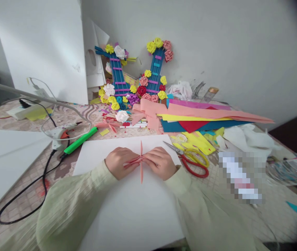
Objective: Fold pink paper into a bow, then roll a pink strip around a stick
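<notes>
The pink paper (141, 171), folded thin with points toward twelve and six o'clock, is over the smooth white board (135, 216), pinched at its middle by the left hand (120, 162) at nine o'clock and the right hand (162, 164) at three. Between three and four o'clock, a long item (239, 179) is pixelated past reading. Coloured paper sheets (203, 113) lie layered at two o'clock, and metal scissors (177, 150) with looped red and yellow handles at three.
</notes>
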`<state>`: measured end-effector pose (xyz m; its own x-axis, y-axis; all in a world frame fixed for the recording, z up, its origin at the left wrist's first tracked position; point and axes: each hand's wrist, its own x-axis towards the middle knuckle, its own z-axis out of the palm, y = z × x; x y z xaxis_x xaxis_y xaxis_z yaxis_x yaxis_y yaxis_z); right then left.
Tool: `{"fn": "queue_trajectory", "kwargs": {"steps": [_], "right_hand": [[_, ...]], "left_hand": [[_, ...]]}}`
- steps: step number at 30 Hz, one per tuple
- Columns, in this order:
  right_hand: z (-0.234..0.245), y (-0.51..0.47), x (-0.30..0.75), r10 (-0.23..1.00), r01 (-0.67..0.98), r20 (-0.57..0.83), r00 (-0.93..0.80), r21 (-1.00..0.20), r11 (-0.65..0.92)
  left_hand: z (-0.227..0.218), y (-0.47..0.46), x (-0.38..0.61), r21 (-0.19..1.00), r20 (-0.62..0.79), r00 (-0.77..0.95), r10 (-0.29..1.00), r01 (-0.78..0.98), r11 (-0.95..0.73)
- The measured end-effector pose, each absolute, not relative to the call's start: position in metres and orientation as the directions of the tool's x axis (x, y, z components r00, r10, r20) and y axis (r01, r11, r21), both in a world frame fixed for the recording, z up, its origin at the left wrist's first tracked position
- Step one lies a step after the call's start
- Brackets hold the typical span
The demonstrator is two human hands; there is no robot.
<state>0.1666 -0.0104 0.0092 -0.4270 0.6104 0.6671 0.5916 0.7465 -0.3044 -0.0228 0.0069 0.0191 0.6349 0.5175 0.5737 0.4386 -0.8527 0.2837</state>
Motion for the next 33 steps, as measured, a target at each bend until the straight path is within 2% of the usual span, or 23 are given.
{"fn": "queue_trajectory", "kwargs": {"steps": [6, 10, 15, 23, 29, 33], "right_hand": [[0.008, -0.011, 0.166, 0.6, 0.576, 0.672, -0.434, -0.305, 0.759], [0.009, -0.013, 0.164, 0.604, 0.555, 0.676, -0.422, -0.334, 0.762], [0.012, -0.015, 0.162, 0.596, 0.548, 0.689, -0.413, -0.335, 0.767], [0.011, -0.015, 0.157, 0.561, 0.546, 0.729, -0.393, -0.307, 0.78], [0.012, -0.016, 0.156, 0.553, 0.55, 0.748, -0.368, -0.304, 0.778], [0.013, -0.015, 0.159, 0.551, 0.553, 0.76, -0.346, -0.308, 0.774]], "left_hand": [[0.015, 0.009, -0.021, 0.192, 0.631, 0.624, 0.46, 0.449, -0.873], [0.013, 0.008, -0.021, 0.222, 0.65, 0.617, 0.444, 0.404, -0.887], [0.012, 0.006, -0.022, 0.239, 0.637, 0.591, 0.495, 0.458, -0.856], [0.014, 0.005, -0.023, 0.197, 0.637, 0.596, 0.488, 0.486, -0.851], [0.014, 0.003, -0.022, 0.237, 0.623, 0.563, 0.543, 0.526, -0.817], [0.017, 0.002, -0.02, 0.243, 0.658, 0.538, 0.527, 0.511, -0.825]]}}
